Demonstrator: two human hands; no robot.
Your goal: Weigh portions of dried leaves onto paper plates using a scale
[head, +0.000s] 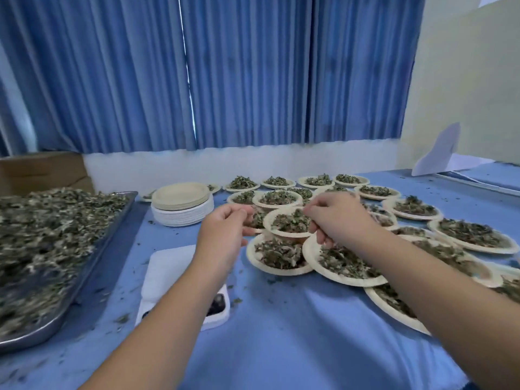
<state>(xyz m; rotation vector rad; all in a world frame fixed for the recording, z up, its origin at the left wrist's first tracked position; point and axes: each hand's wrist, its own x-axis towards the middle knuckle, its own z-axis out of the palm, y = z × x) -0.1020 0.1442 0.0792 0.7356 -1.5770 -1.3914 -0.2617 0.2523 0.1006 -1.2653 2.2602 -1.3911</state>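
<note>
Right-hand fingers [319, 235] are curled round the right rim of the middle plate of dried leaves [289, 224], so the right hand [340, 220] looks to be gripping it. The left hand [225, 230] sits just left of that plate, fingers bunched against the thumb; too blurry to tell if it's pinching anything. More filled plates [475, 235] crowd around and under that plate. Left of it are the empty plate stack [181, 206], the white scale [168, 274] and, farthest out, the leaf tray [92, 249].
</note>
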